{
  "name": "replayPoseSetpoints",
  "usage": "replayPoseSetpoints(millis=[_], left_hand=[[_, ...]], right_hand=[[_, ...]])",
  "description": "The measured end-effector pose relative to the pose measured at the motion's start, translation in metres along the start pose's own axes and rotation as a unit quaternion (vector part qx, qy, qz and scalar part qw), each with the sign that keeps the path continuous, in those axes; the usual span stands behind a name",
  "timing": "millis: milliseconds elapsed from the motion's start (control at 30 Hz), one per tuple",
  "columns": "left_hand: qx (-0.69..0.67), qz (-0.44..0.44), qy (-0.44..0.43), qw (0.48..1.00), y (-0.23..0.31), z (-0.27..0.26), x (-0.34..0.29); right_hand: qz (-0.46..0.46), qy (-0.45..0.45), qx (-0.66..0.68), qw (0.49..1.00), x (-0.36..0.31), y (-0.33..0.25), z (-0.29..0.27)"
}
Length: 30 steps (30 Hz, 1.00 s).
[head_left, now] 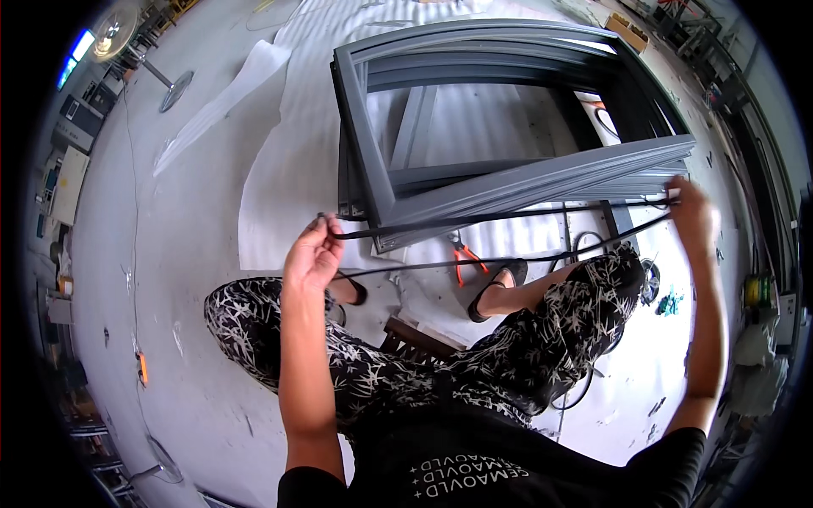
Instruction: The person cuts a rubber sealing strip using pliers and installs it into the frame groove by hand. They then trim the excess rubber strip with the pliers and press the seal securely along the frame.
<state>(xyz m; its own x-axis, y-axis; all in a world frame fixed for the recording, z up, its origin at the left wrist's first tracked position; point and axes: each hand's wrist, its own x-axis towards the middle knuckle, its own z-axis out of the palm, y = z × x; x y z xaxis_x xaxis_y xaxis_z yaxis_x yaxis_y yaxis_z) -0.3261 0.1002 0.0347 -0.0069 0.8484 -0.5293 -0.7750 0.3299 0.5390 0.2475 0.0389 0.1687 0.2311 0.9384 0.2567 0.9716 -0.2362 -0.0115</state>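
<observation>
A long black rubber strip [483, 218] is stretched across in front of me, with a second length of it running below. At its left end, my left hand [315, 252] pinches the strip between thumb and fingers. My right hand [694, 218], slightly blurred, is closed on the strip at the right. Just beyond the strip lies a stack of grey window frames [373, 144]; the top one is a rectangle tilted toward me. The right hand is near the frame's near right corner, the left hand near its near left corner.
Cutting pliers with orange handles [458, 254] lie on the floor between my feet. Loops of black strip [586, 240] lie around my right leg. White foam sheeting [271, 186] spreads under the frames. A standing fan [118, 34] is at the far left, a cardboard box [627, 32] at the far right.
</observation>
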Motion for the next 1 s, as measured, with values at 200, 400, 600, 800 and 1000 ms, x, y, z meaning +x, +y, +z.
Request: replayPoseSetpoints(millis=[200, 400, 600, 800, 1000], left_hand=[[0.094, 0.011, -0.049, 0.994, -0.016, 0.009, -0.039], [0.255, -0.007, 0.039, 0.966, -0.073, -0.01, -0.065], [0.314, -0.019, 0.047, 0.948, -0.112, -0.027, -0.057], [0.566, 0.166, 0.002, 0.808, -0.124, -0.014, -0.05], [0.727, 0.182, 0.027, 0.662, -0.122, -0.017, -0.048]], right_hand=[[0.202, 0.12, -0.262, 0.936, -0.005, 0.326, -0.059], [-0.007, 0.001, -0.393, 0.92, -0.048, 0.236, 0.06], [-0.253, -0.257, 0.347, 0.866, -0.108, -0.195, 0.08], [-0.114, -0.31, 0.616, 0.715, -0.144, -0.32, 0.144], [-0.038, -0.323, 0.582, 0.745, -0.139, -0.345, 0.169]])
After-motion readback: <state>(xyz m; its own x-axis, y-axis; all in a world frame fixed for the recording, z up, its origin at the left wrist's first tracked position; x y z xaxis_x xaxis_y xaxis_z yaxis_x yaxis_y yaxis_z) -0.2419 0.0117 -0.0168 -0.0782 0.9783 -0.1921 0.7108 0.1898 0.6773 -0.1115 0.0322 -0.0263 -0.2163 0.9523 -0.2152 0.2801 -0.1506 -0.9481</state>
